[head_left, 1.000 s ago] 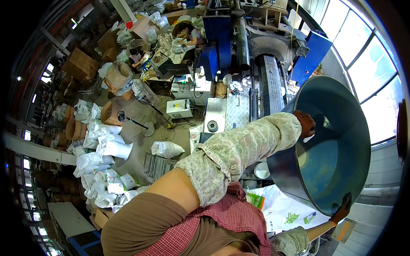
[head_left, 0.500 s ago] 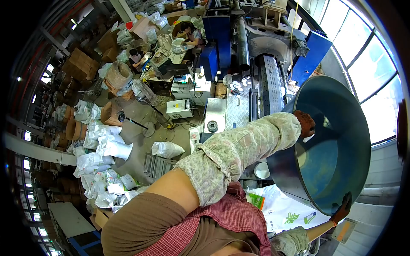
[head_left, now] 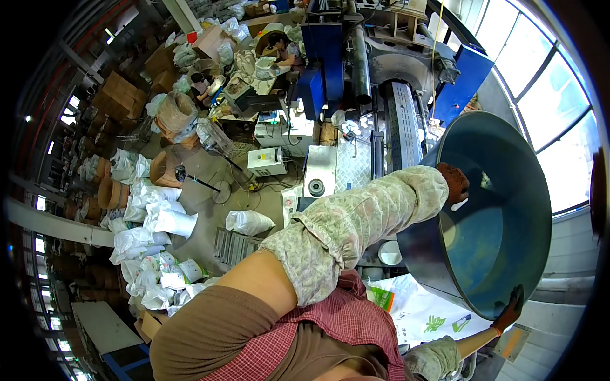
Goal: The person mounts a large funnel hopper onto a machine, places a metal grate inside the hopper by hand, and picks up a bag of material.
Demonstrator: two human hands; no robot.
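Observation:
A large, round, blue-green open-topped tub (head_left: 502, 254) fills the right side of the head view, its mouth tipped toward me. My left hand (head_left: 453, 185), in a brown-red glove, is closed on the tub's near-left rim. At the lower right rim, my right hand (head_left: 510, 311), in a dark-palmed reddish glove, also grips the edge. Inside the tub the wall looks smooth, with a pale patch near the left and bluish smears at the bottom. A white printed sack (head_left: 419, 311) lies below the tub.
Left of the tub stands heavy machinery with a long metal cylinder (head_left: 403, 124) and blue panels (head_left: 460, 82). A small white container (head_left: 389, 253) sits close to the tub. White sacks (head_left: 168, 219) crowd the floor at left, and two people work at the back. Windows (head_left: 540, 82) line the right.

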